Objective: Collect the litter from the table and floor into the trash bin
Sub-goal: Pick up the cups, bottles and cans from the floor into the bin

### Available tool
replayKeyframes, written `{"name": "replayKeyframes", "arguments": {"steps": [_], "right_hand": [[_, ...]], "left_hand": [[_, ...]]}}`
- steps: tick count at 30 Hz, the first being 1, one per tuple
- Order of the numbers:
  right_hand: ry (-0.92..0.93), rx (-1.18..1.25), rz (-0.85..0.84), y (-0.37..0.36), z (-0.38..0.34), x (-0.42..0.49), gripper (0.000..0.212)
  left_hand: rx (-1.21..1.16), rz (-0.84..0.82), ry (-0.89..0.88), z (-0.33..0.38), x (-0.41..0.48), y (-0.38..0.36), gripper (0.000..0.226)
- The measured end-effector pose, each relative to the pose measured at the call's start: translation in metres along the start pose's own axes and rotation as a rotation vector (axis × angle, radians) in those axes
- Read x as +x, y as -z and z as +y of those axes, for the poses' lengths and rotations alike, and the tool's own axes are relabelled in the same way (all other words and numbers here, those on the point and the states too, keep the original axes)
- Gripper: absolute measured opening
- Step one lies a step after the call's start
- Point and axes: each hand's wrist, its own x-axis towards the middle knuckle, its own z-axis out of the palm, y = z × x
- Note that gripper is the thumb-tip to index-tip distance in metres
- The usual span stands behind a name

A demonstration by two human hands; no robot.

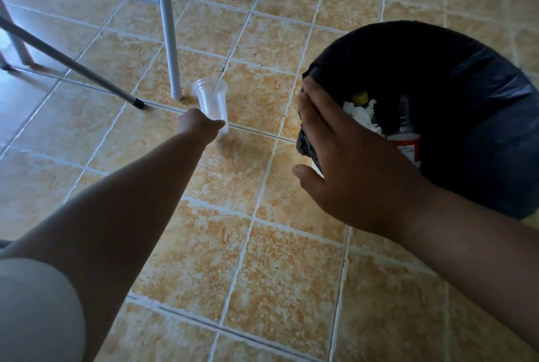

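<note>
A clear plastic cup [210,99] with a straw in it lies on the tiled floor, its mouth pointing away from me. My left hand [198,125] reaches far down and grips the cup at its base. The trash bin [481,105], lined with a black bag, stands on the right. Inside it I see crumpled white tissue [361,115], a bottle with a red label [407,140] and a yellow cap [359,97]. My right hand [347,163] lies flat on the bin's near-left rim with its fingers straight.
White metal furniture legs [167,26] stand just left of the cup. A thin slanted leg with a black tip [138,103] touches the floor nearby. More legs stand at the top and far left. Tan tiles [262,259] cover the floor.
</note>
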Motion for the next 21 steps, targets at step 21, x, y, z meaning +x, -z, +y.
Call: {"name": "replayKeyframes", "arguments": {"steps": [21], "right_hand": [[-0.059, 0.159, 0.107, 0.023, 0.005, -0.011, 0.077]], "left_hand": [[-0.345, 0.046, -0.388, 0.049, -0.128, 0.065, 0.065]]}}
